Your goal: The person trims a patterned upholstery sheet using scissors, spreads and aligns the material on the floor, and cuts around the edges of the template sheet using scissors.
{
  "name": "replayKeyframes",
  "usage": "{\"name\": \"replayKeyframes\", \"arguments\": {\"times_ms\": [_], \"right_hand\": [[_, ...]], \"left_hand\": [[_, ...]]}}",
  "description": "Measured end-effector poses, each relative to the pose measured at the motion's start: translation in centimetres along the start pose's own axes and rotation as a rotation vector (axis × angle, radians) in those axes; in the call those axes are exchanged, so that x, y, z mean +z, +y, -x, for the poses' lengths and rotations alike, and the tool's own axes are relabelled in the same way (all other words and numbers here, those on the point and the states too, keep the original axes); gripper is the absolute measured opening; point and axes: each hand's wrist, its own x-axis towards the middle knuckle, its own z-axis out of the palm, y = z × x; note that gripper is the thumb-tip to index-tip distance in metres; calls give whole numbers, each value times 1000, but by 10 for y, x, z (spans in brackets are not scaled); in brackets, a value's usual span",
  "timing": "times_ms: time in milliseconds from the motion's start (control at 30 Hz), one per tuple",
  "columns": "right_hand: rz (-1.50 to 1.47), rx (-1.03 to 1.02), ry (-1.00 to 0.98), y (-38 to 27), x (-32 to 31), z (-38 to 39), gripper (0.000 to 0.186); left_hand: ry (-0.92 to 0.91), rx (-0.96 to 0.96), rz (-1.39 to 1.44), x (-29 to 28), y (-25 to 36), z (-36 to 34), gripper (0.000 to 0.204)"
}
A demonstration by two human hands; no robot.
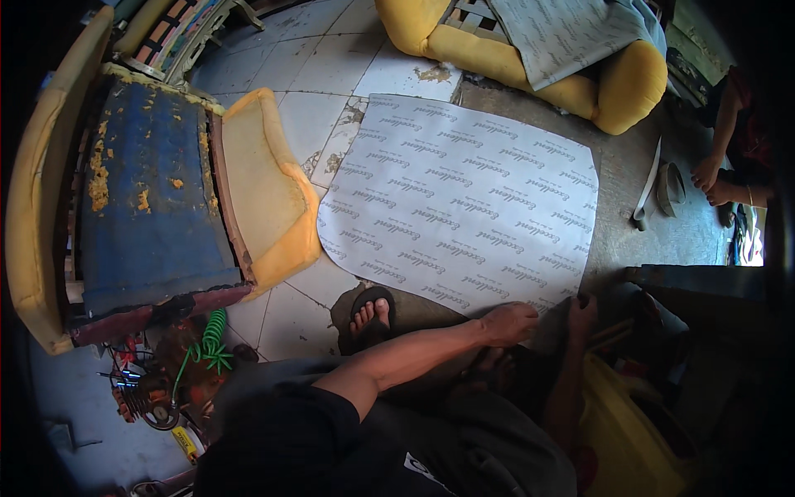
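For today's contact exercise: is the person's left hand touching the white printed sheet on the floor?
Touching. The head view shows the left hand lying on the near edge of the white printed sheet, with no gap between them.

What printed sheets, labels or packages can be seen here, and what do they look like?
Printed sheet: flat on the floor, white with rows of grey lettering; both hands, left hand and right hand, rest at its near edge.
Second printed sheet: draped over the yellow foam seat, same pattern.
Small white label: on the dark clothing.

A tiled floor point(290, 66) carries a white printed sheet point(464, 199), a yellow foam cushion point(265, 190) and a tape roll point(669, 189).
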Motion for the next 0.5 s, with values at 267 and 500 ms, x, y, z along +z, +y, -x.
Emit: {"name": "replayKeyframes", "arguments": {"times_ms": [267, 500], "right_hand": [[143, 52, -68, -14, -1, -19, 35], [-91, 147, -120, -15, -4, -38, 40]], "left_hand": [[710, -911, -845, -275, -150, 81, 36], [590, -1500, -548, -377, -190, 161, 50]]}}
